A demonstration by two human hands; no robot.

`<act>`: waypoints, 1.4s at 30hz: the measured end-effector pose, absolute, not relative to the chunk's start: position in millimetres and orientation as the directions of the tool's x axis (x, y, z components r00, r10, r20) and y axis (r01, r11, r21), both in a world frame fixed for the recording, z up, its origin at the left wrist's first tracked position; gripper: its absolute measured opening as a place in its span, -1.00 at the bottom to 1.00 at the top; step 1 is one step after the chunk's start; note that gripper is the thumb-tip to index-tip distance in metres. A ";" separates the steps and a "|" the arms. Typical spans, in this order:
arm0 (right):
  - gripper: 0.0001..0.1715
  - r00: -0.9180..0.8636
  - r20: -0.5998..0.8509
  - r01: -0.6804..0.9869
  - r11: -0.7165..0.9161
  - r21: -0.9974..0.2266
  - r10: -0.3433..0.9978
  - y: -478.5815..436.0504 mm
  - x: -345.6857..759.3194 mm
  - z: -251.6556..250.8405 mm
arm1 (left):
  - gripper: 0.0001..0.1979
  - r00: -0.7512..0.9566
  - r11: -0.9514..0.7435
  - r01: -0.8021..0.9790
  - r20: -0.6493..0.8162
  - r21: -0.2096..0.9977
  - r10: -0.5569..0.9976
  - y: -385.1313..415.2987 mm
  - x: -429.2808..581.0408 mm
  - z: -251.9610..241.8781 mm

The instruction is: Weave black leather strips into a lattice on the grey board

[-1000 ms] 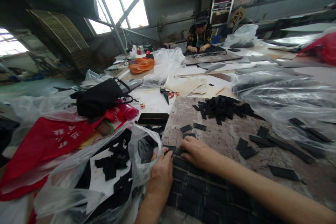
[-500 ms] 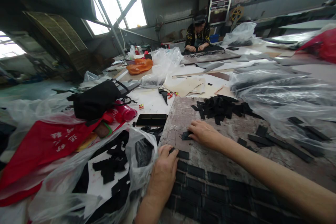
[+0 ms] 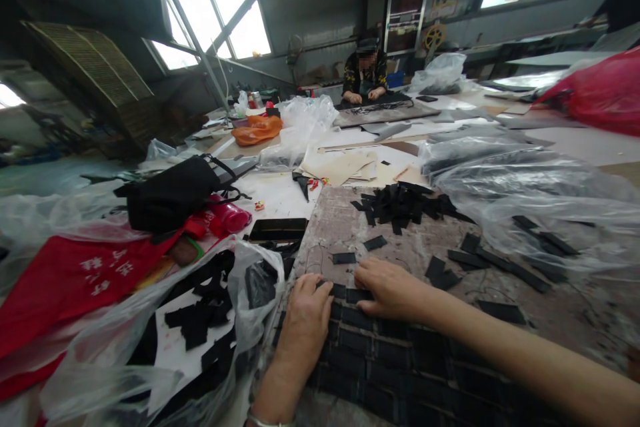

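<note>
Rows of short black strips (image 3: 390, 353) lie edge to edge on a worn grey-brown board (image 3: 330, 213). My left hand (image 3: 305, 320) rests at the upper left end of these rows, fingers curled and pressed together on a black strip (image 3: 339, 291). Beside it, my right hand (image 3: 387, 288) has its thumb and fingers closed at another black strip (image 3: 359, 295) in the top row. Its far edge is partly hidden by the fingers. Two loose strips (image 3: 344, 258) lie just beyond my hands. Farther back on the board is a heap of black strips (image 3: 400, 205).
Left are a clear plastic bag (image 3: 257, 267) with black scraps, a phone (image 3: 278, 230), a black bag (image 3: 170, 192) and a red bag (image 3: 95, 273). Plastic-wrapped sheets (image 3: 525, 180) lie right. A person (image 3: 367, 73) works across the table; another (image 3: 617, 10) stands far right.
My right hand has come nearer and down to the top row, leaving strips behind on the board. My left hand stays at the row's left end. The camera view has shifted slightly.
</note>
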State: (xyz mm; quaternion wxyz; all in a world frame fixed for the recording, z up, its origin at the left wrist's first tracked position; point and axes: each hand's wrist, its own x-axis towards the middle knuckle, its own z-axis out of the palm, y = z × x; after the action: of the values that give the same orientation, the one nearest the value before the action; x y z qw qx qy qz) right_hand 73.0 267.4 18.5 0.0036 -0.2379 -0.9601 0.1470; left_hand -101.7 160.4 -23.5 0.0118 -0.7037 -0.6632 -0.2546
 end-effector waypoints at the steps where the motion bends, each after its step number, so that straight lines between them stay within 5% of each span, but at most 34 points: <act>1: -0.75 -0.887 -0.061 0.456 0.844 -0.282 0.458 267.4 72.1 18.0 | -0.77 -0.010 -0.120 0.939 0.373 0.322 0.928 160.3 -100.6 -23.1; 12: -0.81 -0.819 -0.002 0.562 0.803 -0.197 0.573 300.3 41.8 13.2 | -0.74 -0.045 -0.082 0.923 0.315 0.377 0.948 164.5 -77.2 -11.1; 25: -0.81 -0.849 -0.103 0.512 0.757 -0.406 0.518 289.2 123.7 13.8 | -0.73 0.025 -0.087 0.923 0.169 0.376 0.985 177.9 -65.0 -4.4; 36: -0.76 -0.879 -0.075 0.454 0.778 -0.435 0.471 280.0 130.5 11.2 | -0.71 0.087 -0.139 0.928 0.161 0.345 0.983 182.6 -77.0 -14.2; 42: -0.80 -0.817 0.026 0.550 0.792 -0.266 0.576 312.7 114.0 8.1 | -0.68 0.084 -0.137 0.935 0.172 0.327 0.982 185.0 -91.7 -16.8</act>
State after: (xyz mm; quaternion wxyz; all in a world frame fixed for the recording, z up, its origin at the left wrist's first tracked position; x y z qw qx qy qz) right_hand 114.0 312.7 8.1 0.0529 -0.2981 -0.9450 0.1239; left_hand -91.7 185.0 -16.8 -0.0662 -0.7331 -0.6536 -0.1762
